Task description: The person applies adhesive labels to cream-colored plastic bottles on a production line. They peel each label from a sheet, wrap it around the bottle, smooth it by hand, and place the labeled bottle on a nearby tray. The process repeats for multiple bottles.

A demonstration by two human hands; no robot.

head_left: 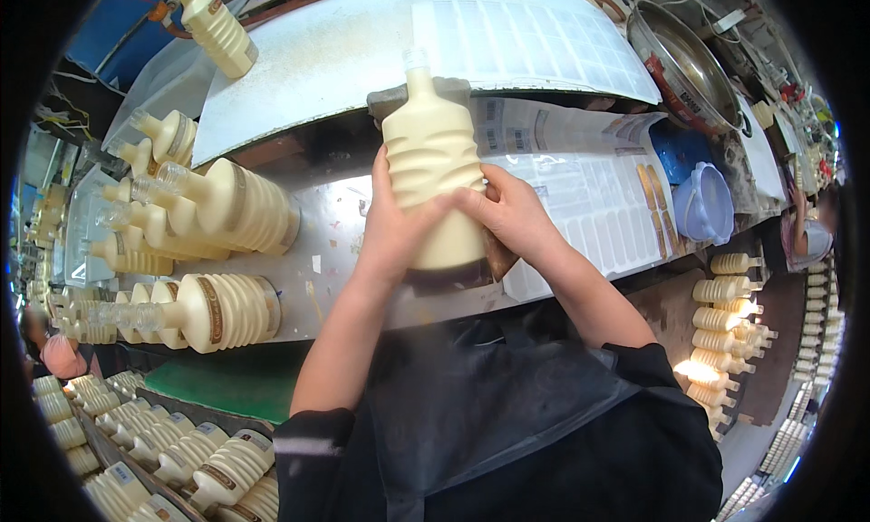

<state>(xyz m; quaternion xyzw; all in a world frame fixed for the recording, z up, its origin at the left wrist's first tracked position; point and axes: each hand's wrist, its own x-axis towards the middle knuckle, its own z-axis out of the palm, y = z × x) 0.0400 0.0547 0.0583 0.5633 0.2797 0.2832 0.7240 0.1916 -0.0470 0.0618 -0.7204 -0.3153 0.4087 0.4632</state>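
Observation:
A cream-coloured ribbed bottle [431, 164] with a clear cap lies on the metal worktable [335, 250], neck pointing away from me. My left hand [391, 227] grips its left side. My right hand [509, 212] presses on its right side, over a brown label [497, 253] at the bottle's lower right edge. Both forearms come up from the lower edge, above my dark apron.
Several labelled cream bottles [227, 309] lie stacked at the left. Sheets of labels [589, 196] lie to the right, beside a blue plastic container [705, 205] and a steel bowl [684, 69]. More bottles [725, 327] stand at lower right and lower left [181, 454].

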